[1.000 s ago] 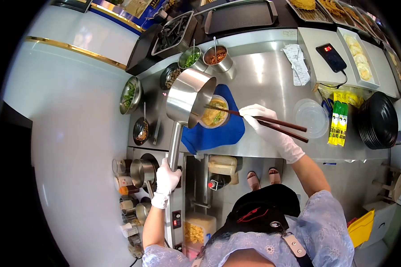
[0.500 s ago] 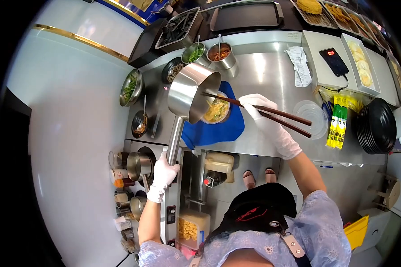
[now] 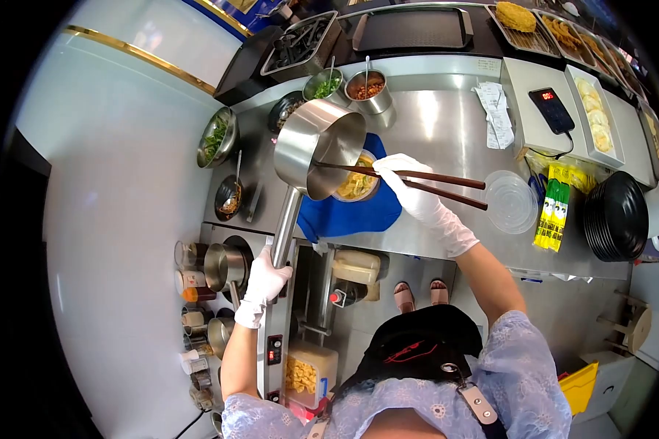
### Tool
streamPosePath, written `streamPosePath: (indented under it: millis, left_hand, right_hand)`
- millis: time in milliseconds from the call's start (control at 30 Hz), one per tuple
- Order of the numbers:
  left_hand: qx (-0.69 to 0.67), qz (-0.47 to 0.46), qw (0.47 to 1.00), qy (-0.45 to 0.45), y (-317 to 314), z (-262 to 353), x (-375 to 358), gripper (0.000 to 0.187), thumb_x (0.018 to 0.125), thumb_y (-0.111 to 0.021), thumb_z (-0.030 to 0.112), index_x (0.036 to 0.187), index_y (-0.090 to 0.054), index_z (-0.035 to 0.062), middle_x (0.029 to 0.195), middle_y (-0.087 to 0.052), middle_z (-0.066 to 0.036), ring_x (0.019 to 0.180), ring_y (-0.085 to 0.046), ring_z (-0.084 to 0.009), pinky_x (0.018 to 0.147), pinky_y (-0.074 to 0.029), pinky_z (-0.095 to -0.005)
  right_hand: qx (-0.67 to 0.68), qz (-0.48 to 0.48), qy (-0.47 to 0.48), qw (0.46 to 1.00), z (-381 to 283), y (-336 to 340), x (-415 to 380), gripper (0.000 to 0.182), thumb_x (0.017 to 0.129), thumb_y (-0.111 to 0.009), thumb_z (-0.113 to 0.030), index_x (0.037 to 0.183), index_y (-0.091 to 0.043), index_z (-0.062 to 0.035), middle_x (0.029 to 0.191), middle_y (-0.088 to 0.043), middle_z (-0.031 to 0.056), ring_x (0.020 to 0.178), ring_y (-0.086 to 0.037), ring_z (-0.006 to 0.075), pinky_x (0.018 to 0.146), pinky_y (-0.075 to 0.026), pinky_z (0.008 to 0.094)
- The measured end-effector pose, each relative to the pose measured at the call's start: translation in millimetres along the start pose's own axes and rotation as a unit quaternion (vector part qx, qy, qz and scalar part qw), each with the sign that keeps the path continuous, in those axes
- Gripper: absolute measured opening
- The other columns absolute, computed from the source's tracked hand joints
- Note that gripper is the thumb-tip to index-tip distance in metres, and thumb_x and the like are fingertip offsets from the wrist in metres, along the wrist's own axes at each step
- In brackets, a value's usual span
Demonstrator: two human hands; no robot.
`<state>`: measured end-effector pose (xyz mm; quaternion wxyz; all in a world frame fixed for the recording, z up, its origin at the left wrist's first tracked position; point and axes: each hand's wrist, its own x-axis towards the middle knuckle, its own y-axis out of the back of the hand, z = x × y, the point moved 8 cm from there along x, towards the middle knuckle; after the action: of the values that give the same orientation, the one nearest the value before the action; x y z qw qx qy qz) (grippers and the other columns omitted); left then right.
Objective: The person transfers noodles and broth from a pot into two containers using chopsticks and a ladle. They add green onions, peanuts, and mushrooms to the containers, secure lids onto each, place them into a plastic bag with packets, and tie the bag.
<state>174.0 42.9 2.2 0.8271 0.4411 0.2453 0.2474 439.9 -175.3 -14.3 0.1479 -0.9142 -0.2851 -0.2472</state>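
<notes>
My gloved left hand (image 3: 266,279) is closed round the long handle of a steel saucepan (image 3: 300,146). The pan is tipped on its side, its mouth facing right over a round takeout bowl (image 3: 358,186) of yellowish food with green bits. Under the bowl lies a blue cloth (image 3: 344,219). In my gloved right hand (image 3: 410,186) is a pair of dark wooden chopsticks (image 3: 447,178), their tips reaching into the pan's mouth. The pan hides part of the bowl's left side.
Behind the pan stand steel pots of chopped greens (image 3: 324,85) and red topping (image 3: 366,88). To the right are a clear lid (image 3: 510,201), yellow-green packets (image 3: 553,208) and stacked black bowls (image 3: 615,216). Another saucepan (image 3: 225,266) sits at the lower left.
My right hand and the chopsticks have moved left, and their tips are now deeper in the saucepan's mouth. The pan stays tipped in nearly the same place.
</notes>
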Motion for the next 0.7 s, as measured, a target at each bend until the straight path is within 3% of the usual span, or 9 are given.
streamPosePath:
  millis: [67, 167, 233, 267, 367, 400, 633, 700]
  left_hand:
    - [-0.002, -0.004, 1.000, -0.005, 0.3, 1.9, -0.5, 0.043, 0.069, -0.062, 0.008, 0.107, -0.052, -0.0073, 0.083, -0.065, -0.024, 0.081, -0.065, -0.0369, 0.073, -0.051, -0.0381]
    - [0.011, 0.001, 1.000, 0.003, -1.2, -0.9, 0.0, 0.043, 0.068, -0.062, 0.009, 0.108, -0.052, -0.0070, 0.083, -0.065, -0.024, 0.081, -0.064, -0.0382, 0.074, -0.051, -0.0394]
    - [0.067, 0.032, 0.997, -0.027, -0.1, -2.8, 1.7, 0.037, 0.069, -0.067, 0.005, 0.100, -0.051, -0.0069, 0.080, -0.063, -0.017, 0.068, -0.062, -0.0237, 0.066, -0.050, -0.0331]
    - [0.070, 0.036, 0.997, -0.010, 0.7, -3.1, 1.4, 0.040, 0.068, -0.070, 0.008, 0.099, -0.051, -0.0073, 0.081, -0.063, -0.021, 0.074, -0.064, -0.0315, 0.071, -0.050, -0.0355]
    - [0.094, 0.049, 0.994, -0.001, 3.6, 2.8, 0.3, 0.042, 0.067, -0.070, 0.009, 0.100, -0.051, -0.0082, 0.082, -0.064, -0.023, 0.078, -0.064, -0.0346, 0.073, -0.050, -0.0367]
    - [0.093, 0.059, 0.994, -0.017, 4.2, 4.3, -0.3, 0.052, 0.068, -0.061, 0.011, 0.114, -0.050, -0.0073, 0.080, -0.064, -0.025, 0.078, -0.064, -0.0399, 0.072, -0.052, -0.0422]
    - [0.109, 0.080, 0.990, -0.030, 4.4, 10.4, -8.0, 0.048, 0.068, -0.061, 0.013, 0.111, -0.050, -0.0073, 0.077, -0.063, -0.027, 0.075, -0.063, -0.0416, 0.068, -0.052, -0.0432]
    - [0.084, 0.041, 0.995, 0.027, -0.6, 6.7, -8.3, 0.042, 0.069, -0.065, 0.013, 0.103, -0.050, -0.0087, 0.082, -0.063, -0.026, 0.079, -0.063, -0.0393, 0.071, -0.050, -0.0391]
  right_hand:
    - [0.007, 0.009, 0.006, 1.000, 5.3, 5.5, -4.0, 0.007, 0.084, -0.062, -0.001, 0.090, -0.065, 0.0021, 0.091, -0.066, 0.0114, 0.083, -0.063, 0.0186, 0.074, -0.050, 0.0292]
    - [-0.024, -0.019, 0.004, 1.000, -14.1, 25.8, -12.2, 0.008, 0.084, -0.061, 0.000, 0.090, -0.065, 0.0021, 0.090, -0.066, 0.0115, 0.083, -0.064, 0.0193, 0.074, -0.050, 0.0296]
    - [-0.058, -0.028, -0.032, 0.997, -19.8, 40.8, -17.0, 0.007, 0.083, -0.061, 0.001, 0.089, -0.065, 0.0015, 0.090, -0.066, 0.0113, 0.082, -0.063, 0.0191, 0.074, -0.050, 0.0292]
    - [-0.068, -0.022, -0.012, 0.997, -22.7, 47.7, -18.2, 0.007, 0.083, -0.061, 0.001, 0.089, -0.065, 0.0012, 0.090, -0.066, 0.0109, 0.082, -0.063, 0.0191, 0.074, -0.050, 0.0291]
    - [-0.093, -0.016, 0.014, 0.995, -30.4, 53.9, -17.5, 0.005, 0.082, -0.062, 0.000, 0.087, -0.064, 0.0004, 0.090, -0.066, 0.0096, 0.081, -0.063, 0.0190, 0.073, -0.050, 0.0287]
    - [-0.090, -0.016, -0.002, 0.996, -26.1, 51.4, -17.8, 0.006, 0.082, -0.062, 0.000, 0.088, -0.064, 0.0005, 0.090, -0.066, 0.0098, 0.082, -0.063, 0.0193, 0.074, -0.050, 0.0286]
    - [-0.037, -0.019, 0.026, 0.999, -42.4, 26.8, -11.9, 0.007, 0.084, -0.061, 0.000, 0.091, -0.064, 0.0002, 0.093, -0.066, 0.0112, 0.084, -0.063, 0.0190, 0.076, -0.050, 0.0282]
    - [-0.017, -0.016, 0.017, 1.000, -35.6, 16.5, -13.9, 0.008, 0.085, -0.061, -0.001, 0.092, -0.065, -0.0008, 0.093, -0.066, 0.0108, 0.085, -0.063, 0.0182, 0.076, -0.049, 0.0277]
